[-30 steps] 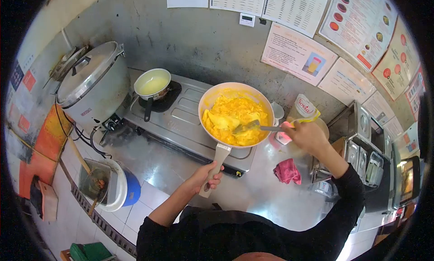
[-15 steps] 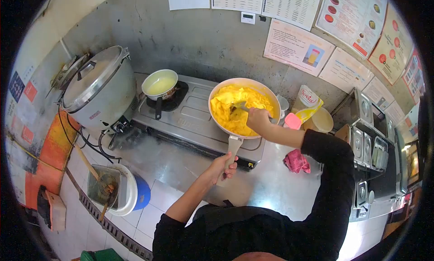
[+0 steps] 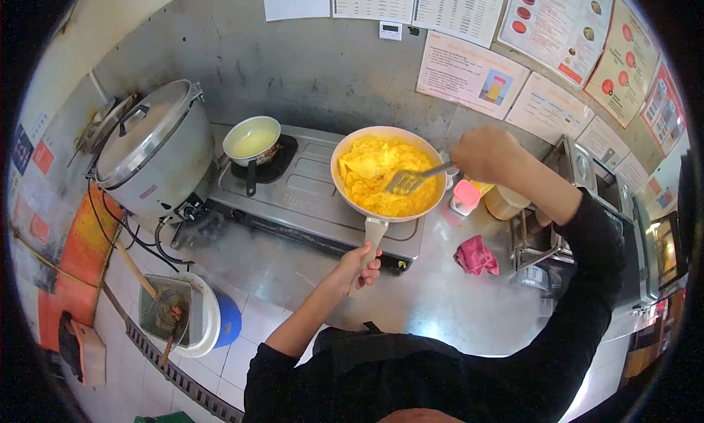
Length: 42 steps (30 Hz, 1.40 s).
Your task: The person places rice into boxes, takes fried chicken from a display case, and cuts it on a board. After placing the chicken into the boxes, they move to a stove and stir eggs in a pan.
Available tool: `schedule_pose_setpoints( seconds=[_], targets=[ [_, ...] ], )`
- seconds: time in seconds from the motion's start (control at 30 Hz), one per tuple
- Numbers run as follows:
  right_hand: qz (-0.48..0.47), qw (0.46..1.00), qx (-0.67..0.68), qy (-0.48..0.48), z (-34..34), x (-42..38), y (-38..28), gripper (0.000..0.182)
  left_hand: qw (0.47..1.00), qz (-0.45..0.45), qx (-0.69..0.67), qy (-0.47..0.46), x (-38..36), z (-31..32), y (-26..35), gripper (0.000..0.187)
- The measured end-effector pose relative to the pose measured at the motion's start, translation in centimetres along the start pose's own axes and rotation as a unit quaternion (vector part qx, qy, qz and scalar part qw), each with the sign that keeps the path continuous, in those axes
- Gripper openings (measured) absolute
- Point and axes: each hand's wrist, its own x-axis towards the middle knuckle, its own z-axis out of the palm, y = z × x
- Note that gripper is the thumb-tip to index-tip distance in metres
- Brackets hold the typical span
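i see a steel tabletop (image 3: 440, 306) carrying a two-burner gas stove (image 3: 315, 196) near the wall. a big lidded rice cooker (image 3: 158, 155) stands at its left end. right of the stove lie a crumpled pink cloth (image 3: 475, 256), a pink-capped bottle (image 3: 466, 197) and a tan tub (image 3: 504, 201).

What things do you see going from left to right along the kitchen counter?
Big rice cooker → small pot → frying pan full of yellow egg, its handle held by the left hand → pink-capped bottle → pink cloth.
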Motion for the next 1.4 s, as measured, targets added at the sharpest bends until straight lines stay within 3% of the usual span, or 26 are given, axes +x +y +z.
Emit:
schedule_pose_setpoints(
  seconds=[0.07,0.13,0.2,0.3,0.4,0.53,0.7,0.83,1.03,1.17,1.27,1.4],
  targets=[
    [-0.024,0.999,0.001,-0.048,-0.2,-0.9,-1.4,0.013,1.0,-0.005,0.0,0.0,0.0,0.0,0.0,0.038],
    [-0.059,0.997,0.04,-0.029,5.3,-0.1,-3.6,0.012,1.0,-0.008,-0.005,0.005,-0.2,0.4,0.1,0.038],
    [-0.1,0.985,-0.089,-0.106,8.8,0.6,-8.0,0.015,1.0,-0.01,-0.011,0.015,-0.8,1.0,0.6,0.037],
    [-0.038,0.994,-0.098,0.031,10.5,1.5,-10.1,0.009,1.0,-0.015,-0.017,0.01,-0.2,0.2,0.0,0.036],
    [-0.002,0.996,-0.025,0.085,12.9,4.3,-9.2,0.01,0.999,0.0,-0.049,0.021,-0.6,1.1,0.3,0.035],
    [-0.032,0.993,-0.063,0.09,15.1,8.2,-7.2,0.014,0.999,0.0,-0.038,0.029,-1.3,1.7,0.8,0.035],
    [0.024,0.998,0.006,0.064,15.4,12.1,-2.5,0.015,0.999,0.008,-0.039,0.017,-0.1,1.2,-0.1,0.032],
    [0.053,0.998,0.01,0.012,7.0,8.9,1.4,0.015,0.988,0.015,-0.154,0.001,1.7,2.9,-1.7,0.033],
    [0.053,0.993,0.016,-0.102,-0.7,4.0,1.0,0.019,0.975,0.006,-0.223,0.015,3.4,5.9,-4.0,0.032],
    [0.04,0.979,0.011,-0.198,-0.5,3.2,-1.8,0.02,0.976,0.022,-0.217,0.008,3.4,6.4,-4.2,0.032],
    [0.017,0.973,0.027,-0.23,3.9,3.3,-3.9,0.022,0.977,0.026,-0.213,0.02,2.8,6.9,-4.1,0.033],
    [0.067,0.984,-0.027,-0.162,9.6,3.5,-4.8,0.021,0.966,0.028,-0.257,0.013,3.6,7.1,-5.0,0.033]
  ],
)
